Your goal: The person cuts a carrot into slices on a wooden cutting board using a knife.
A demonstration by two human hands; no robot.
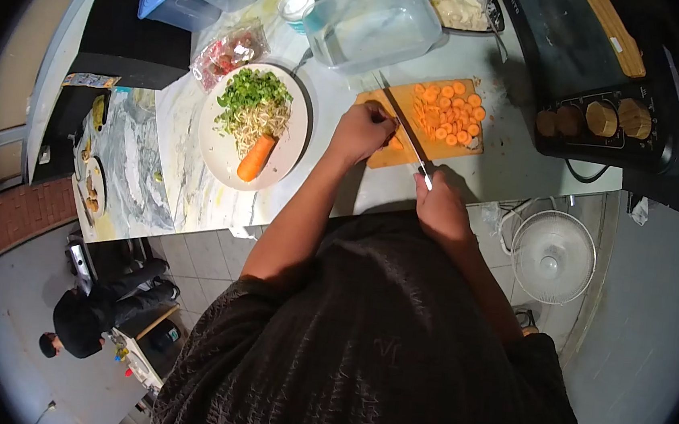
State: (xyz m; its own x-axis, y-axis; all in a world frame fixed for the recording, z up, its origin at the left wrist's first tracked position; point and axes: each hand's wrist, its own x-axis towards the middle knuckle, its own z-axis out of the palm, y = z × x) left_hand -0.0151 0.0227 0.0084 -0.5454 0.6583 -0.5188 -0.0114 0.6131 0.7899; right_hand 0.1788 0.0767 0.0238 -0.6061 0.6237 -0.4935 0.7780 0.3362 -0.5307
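My right hand (442, 205) is closed round the white handle of a knife (410, 141), whose blade runs diagonally across an orange cutting board (475, 145). My left hand (361, 131) has its fingers curled at the board's left side, close to the blade. Beside those fingertips a bit of carrot (396, 143) shows; most of what they grip is hidden. Many round carrot slices (447, 112) lie to the right of the blade. On the left, a white plate (209, 148) bears chopped greens (255, 91), bean sprouts (254, 122) and a thick carrot piece (256, 159).
Behind the board stand a clear plastic container (376, 29), a white-lidded jar (296, 8) and a black tray of pale food (461, 9). A plastic bag (231, 53) touches the plate area. A black oven (606, 114) is at right, a fan (552, 256) below. Another person (79, 322) sits lower left.
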